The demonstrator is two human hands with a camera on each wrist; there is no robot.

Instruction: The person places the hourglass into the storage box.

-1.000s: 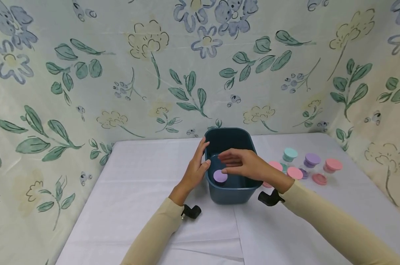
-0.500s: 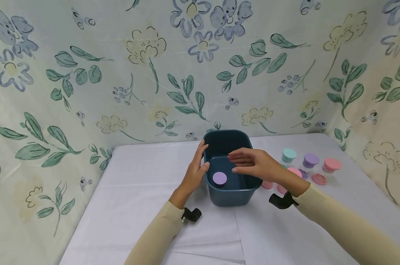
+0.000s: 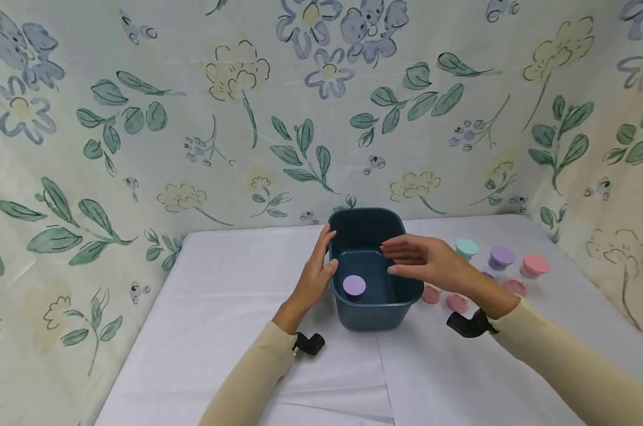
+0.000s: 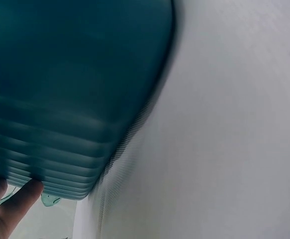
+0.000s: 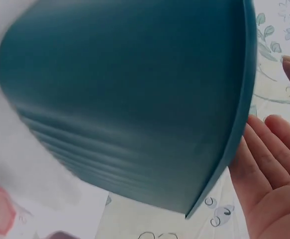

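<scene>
A dark teal plastic bin stands on the white-covered table. Inside it, near the front left corner, is a small item with a round purple top. My left hand rests along the bin's left side, its fingers fairly straight. In the left wrist view two fingertips touch the ridged outer wall. Over the bin's right rim hovers my right hand, fingers extended, thumb apart and nothing held. The right wrist view shows its bare palm beside the rim.
Right of the bin stand small clear containers with coloured tops: a turquoise one, a purple one and a pink one. Pink round bases show below my right wrist, which hides part of the group. A floral cloth hangs behind the table.
My right hand has drawn back to the right, from above the purple-topped item to over the bin's right rim. The left hand has stayed at the bin's side.
</scene>
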